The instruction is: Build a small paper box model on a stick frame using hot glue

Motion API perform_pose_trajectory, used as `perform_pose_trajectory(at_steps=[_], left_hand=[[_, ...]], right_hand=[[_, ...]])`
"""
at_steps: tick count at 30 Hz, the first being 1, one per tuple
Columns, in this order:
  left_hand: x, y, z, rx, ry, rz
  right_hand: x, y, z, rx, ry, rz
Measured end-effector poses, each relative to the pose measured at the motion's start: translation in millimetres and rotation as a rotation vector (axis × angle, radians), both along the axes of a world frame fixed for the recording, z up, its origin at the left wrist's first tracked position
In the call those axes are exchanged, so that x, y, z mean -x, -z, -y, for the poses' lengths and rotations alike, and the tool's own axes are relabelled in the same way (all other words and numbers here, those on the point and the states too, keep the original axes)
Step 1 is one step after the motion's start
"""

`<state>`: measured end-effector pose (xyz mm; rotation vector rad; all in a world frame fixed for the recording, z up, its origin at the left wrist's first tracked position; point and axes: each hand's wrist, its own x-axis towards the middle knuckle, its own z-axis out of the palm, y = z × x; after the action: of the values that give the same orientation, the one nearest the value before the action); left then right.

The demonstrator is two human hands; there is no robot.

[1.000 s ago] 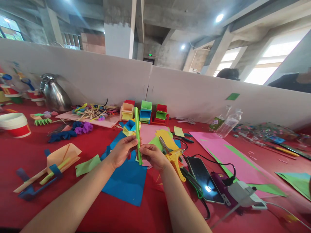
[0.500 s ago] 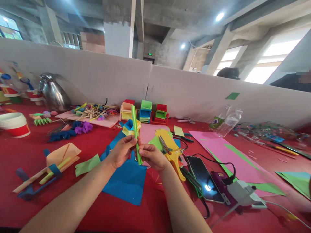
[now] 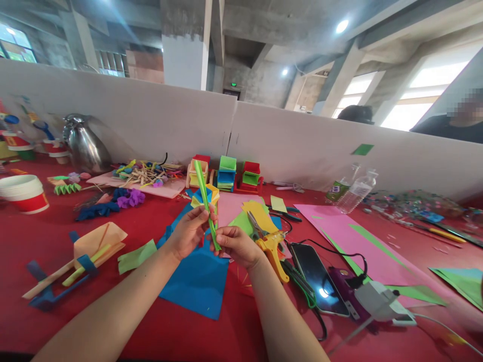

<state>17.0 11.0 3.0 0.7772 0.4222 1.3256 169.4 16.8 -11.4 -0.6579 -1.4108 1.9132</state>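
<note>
Head view: middle of green paper strip [image 3: 202, 183] covered by fingers; inner folds can't be made out. Strip is held tilted above blue sheet [image 3: 198, 289], gripped by left hand [image 3: 188, 230], lower end pinched by right hand [image 3: 239, 244]. Blue-yellow paper box [image 3: 214, 196] is partly blocked by strip. Scissors [image 3: 256, 222] are overlapped by yellow tool [image 3: 271, 247], near right hand; handles can't be separated out. Strip: narrow, creased lengthwise. Jug [image 3: 86, 146]: shiny metal.

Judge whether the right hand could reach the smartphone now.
Probably yes: the smartphone lies with its screen showing, though the yellow glue gun sits between. The right hand pinches the green paper strip, but the left hand grips it too, so the right could let go.
</note>
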Motion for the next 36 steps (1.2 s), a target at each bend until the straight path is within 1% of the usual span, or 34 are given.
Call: perform_pose_trajectory(at_steps=[3,6,10,15,17,21,23,31,36], left_hand=[[-1.3,0.1,-0.4,-0.006,-0.031,0.006],[-1.7,0.2,-0.5,-0.005,-0.03,-0.003],[-1.6,1.0,0.6,-0.032,0.015,-0.042],[-2.0,2.1,1.5,0.011,0.085,-0.095],[-2.6,2.0,1.3,0.02,0.057,-0.093],[-4.0,1.9,0.7,0.043,-0.058,-0.078],[-4.5,2.1,0.6,0.058,-0.074,-0.082],[-4.2,2.0,3.5,0.081,-0.002,-0.047],[-1.3,1.9,6.5,0.047,0.105,-0.044]], right_hand=[[0.3,-0.3,-0.3,-0.017,0.012,0.004],[-0.1,0.3,-1.2,-0.025,0.002,0.008],[-0.6,0.9,-2.5,-0.051,-0.001,0.01],[-0.2,0.5,-3.1,-0.1,0.0,0.019],[0.6,0.4,-3.2,-0.128,0.015,0.036],[2.4,-0.2,-3.0,-0.191,0.047,0.085],[2.9,-0.9,-2.7,-0.195,0.053,0.098],[2.9,-2.2,-0.4,-0.164,-0.004,0.044],[2.5,-1.9,0.8,-0.136,-0.052,-0.011]])
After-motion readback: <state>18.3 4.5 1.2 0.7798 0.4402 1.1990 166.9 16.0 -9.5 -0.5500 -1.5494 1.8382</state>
